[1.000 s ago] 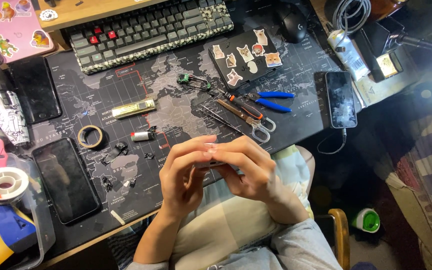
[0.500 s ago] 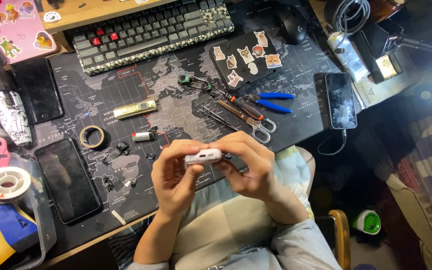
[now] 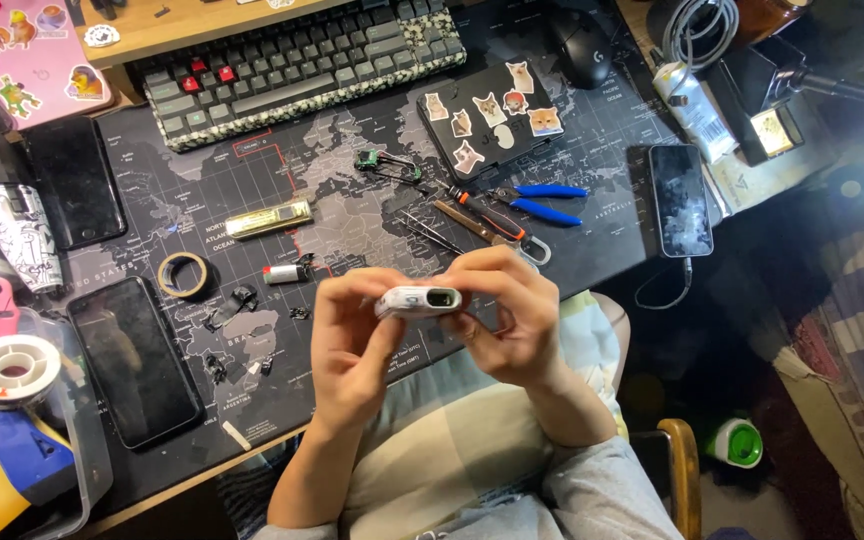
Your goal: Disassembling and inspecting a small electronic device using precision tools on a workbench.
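Two hands, left and right, pinched a small white case above the lap; loosened fingers could drop it off the desk.

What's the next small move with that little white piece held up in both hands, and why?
Probably tilt the small white device a little so its dark end opening faces the eye, and check inside. Both the left hand and the right hand pinch it above the lap, clear of the desk mat, and the tools there lie untouched.
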